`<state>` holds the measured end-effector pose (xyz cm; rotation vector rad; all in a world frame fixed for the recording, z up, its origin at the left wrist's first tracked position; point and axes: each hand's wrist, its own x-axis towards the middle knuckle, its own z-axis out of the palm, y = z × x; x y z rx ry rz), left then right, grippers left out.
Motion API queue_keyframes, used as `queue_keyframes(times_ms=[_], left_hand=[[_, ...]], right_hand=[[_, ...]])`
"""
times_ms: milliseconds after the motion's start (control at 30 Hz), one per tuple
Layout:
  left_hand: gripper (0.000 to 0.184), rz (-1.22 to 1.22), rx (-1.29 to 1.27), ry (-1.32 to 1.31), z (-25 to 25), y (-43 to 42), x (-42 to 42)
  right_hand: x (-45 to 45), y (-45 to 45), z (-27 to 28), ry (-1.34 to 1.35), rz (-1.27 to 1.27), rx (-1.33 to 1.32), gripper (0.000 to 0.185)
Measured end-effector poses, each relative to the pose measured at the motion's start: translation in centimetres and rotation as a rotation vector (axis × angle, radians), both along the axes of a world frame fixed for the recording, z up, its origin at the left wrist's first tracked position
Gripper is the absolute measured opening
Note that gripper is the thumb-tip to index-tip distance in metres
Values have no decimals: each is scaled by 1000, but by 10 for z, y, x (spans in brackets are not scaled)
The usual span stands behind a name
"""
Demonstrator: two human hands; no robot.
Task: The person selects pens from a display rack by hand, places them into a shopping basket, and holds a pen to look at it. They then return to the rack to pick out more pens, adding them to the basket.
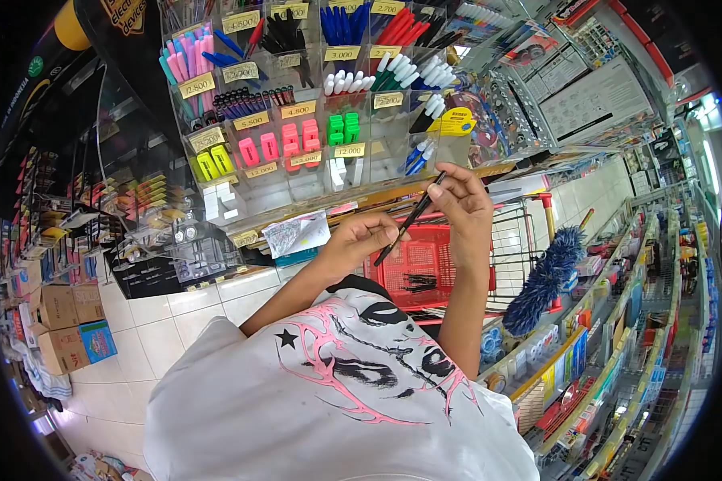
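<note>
A thin black pen (413, 218) is held slantwise between both hands in front of the chest. My left hand (367, 240) pinches it near its lower end. Around its upper end are the closed thumb and fingers of my right hand (464, 204). Below the pen is a red basket (385, 280) with several thin black items (419, 282) lying in it. Beyond the hands stands a clear compartment rack (297, 188) of pens and markers. Blue-and-white markers (419, 157) are in the compartment nearest my right hand.
A metal shopping cart (515, 248) stands at the right, beside a fluffy blue duster (544, 280). Stocked shelves (610, 353) run along the right side. Cardboard boxes (60, 341) sit on the tiled floor (144, 337) at the left. A paper (297, 234) hangs below the rack.
</note>
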<state>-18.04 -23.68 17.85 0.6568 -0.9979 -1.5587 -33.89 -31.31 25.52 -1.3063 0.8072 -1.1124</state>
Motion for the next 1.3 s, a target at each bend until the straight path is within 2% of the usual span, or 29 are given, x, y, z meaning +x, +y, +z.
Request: queue_keyframes(times_ms=[100, 167, 233, 300, 367, 433, 533, 633, 733, 800, 900, 967, 1100, 1200, 1300], left_hand=[[29, 1, -14, 21, -10, -3, 0], [30, -13, -27, 26, -16, -6, -1], [32, 87, -36, 1, -16, -9, -3], [33, 89, -18, -3, -21, -9, -1], [33, 91, -1, -5, -26, -8, 1], [32, 93, -3, -21, -27, -5, 3], [30, 125, 7, -10, -22, 1, 5], [29, 176, 1, -5, -23, 8, 11], [29, 252, 30, 7, -25, 16, 18], [28, 307, 36, 20, -29, 22, 21], [27, 391, 56, 25, -26, 32, 29], [27, 422, 68, 17, -26, 38, 31], [25, 458, 79, 44, -26, 43, 32], [25, 457, 91, 41, -27, 46, 30], [24, 437, 90, 46, -33, 47, 27]], right_hand=[[1, -1, 4, 29, -22, -2, 31], [-6, -12, 13, 140, -51, -94, 29], [-16, -31, 37, 256, -183, -271, 26], [-16, -53, 71, 175, -374, -383, 25], [-24, -94, 92, 25, -510, -655, 25], [-15, -121, 117, -78, -603, -808, 25], [0, -163, 136, -134, -500, -881, 27], [23, -203, 133, -21, -483, -877, 27], [47, -235, 113, 39, -397, -767, 27], [51, -262, 94, 108, -367, -791, 27], [63, -259, 85, 208, -359, -800, 28], [68, -249, 82, 201, -361, -684, 30], [67, -251, 79, 260, -377, -706, 32], [64, -245, 81, 161, -359, -747, 32], [54, -239, 84, 219, -476, -794, 32]])
